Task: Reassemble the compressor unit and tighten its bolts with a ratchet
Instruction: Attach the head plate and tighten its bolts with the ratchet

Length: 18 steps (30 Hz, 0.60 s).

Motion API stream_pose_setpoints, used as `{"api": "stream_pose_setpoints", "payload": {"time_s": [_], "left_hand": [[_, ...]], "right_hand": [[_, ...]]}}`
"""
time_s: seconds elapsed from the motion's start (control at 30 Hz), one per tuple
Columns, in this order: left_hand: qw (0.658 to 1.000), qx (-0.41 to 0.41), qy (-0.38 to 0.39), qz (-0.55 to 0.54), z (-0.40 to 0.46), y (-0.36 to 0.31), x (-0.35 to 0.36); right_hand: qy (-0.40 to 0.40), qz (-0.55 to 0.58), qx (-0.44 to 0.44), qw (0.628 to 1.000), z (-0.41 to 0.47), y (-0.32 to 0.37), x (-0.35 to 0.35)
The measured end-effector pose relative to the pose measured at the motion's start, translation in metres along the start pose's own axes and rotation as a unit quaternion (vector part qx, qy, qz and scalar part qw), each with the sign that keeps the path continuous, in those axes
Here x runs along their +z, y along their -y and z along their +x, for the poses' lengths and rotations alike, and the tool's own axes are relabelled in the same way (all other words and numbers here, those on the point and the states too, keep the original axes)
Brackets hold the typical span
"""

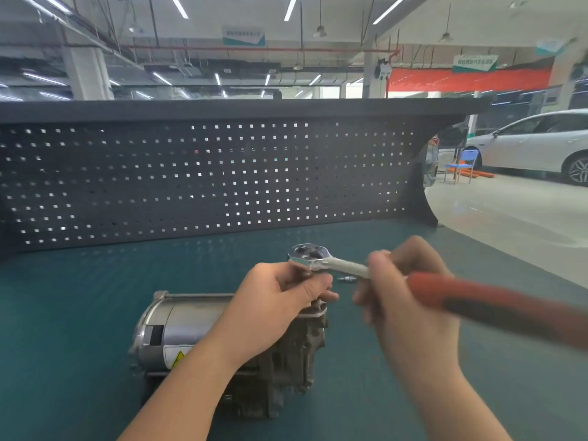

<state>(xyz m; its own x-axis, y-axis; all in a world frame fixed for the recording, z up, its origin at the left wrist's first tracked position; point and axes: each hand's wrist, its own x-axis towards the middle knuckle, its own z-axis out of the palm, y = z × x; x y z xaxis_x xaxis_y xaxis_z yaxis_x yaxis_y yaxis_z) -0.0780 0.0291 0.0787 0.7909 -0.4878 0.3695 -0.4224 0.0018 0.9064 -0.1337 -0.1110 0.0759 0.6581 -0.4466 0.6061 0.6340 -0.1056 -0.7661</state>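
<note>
Teal surface [79,297] carries the compressor [191,326] below a pegboard [203,176]. Above the compressor, left hand [273,300] fingers pinch the ratchet [343,265] head; right hand [410,297] fingers grip its shaft.

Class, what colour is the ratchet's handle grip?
Red with a black strip, on the ratchet handle in the head view.

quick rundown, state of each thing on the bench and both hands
ratchet: lifted above the compressor, held by both hands
compressor unit: lying on its side on the bench mat
left hand: fingers curled under the ratchet head
right hand: grips the ratchet shaft
small metal piece: loose on the mat
</note>
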Motion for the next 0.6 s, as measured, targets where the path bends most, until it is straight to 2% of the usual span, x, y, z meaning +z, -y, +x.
{"api": "stream_pose_setpoints", "payload": {"time_s": [0.07, 0.1, 0.13, 0.17, 0.23, 0.3, 0.37, 0.5, 0.6], "left_hand": [[1.000, 0.004, 0.010, 0.019, -0.001, -0.001, 0.000], [1.000, 0.007, 0.012, 0.025, -0.002, -0.002, 0.000], [1.000, 0.009, 0.012, 0.027, -0.002, -0.002, 0.001], [0.999, 0.012, 0.013, 0.028, -0.001, -0.001, 0.001], [0.999, 0.007, 0.009, 0.033, 0.000, 0.001, 0.001], [0.999, 0.000, 0.008, 0.040, 0.001, 0.004, 0.000], [1.000, 0.007, 0.011, 0.021, 0.000, 0.005, -0.001], [0.999, 0.028, -0.013, 0.011, -0.002, 0.006, 0.000], [0.999, 0.045, -0.024, 0.020, -0.003, 0.005, 0.002]], "right_hand": [[0.041, 0.194, 0.098, 0.975, 0.012, -0.002, -0.009], [0.063, 0.253, 0.140, 0.955, 0.023, -0.004, -0.009], [0.072, 0.284, 0.178, 0.939, 0.032, -0.004, -0.008], [0.055, 0.276, 0.191, 0.940, 0.040, -0.004, -0.007], [0.024, 0.225, 0.123, 0.966, 0.035, -0.002, -0.004], [-0.030, 0.041, -0.057, 0.997, 0.010, 0.005, 0.006], [-0.089, -0.116, -0.225, 0.963, -0.012, 0.006, 0.022], [-0.172, -0.152, -0.243, 0.942, -0.029, 0.010, 0.041], [-0.161, -0.117, -0.240, 0.950, -0.029, 0.013, 0.039]]}}
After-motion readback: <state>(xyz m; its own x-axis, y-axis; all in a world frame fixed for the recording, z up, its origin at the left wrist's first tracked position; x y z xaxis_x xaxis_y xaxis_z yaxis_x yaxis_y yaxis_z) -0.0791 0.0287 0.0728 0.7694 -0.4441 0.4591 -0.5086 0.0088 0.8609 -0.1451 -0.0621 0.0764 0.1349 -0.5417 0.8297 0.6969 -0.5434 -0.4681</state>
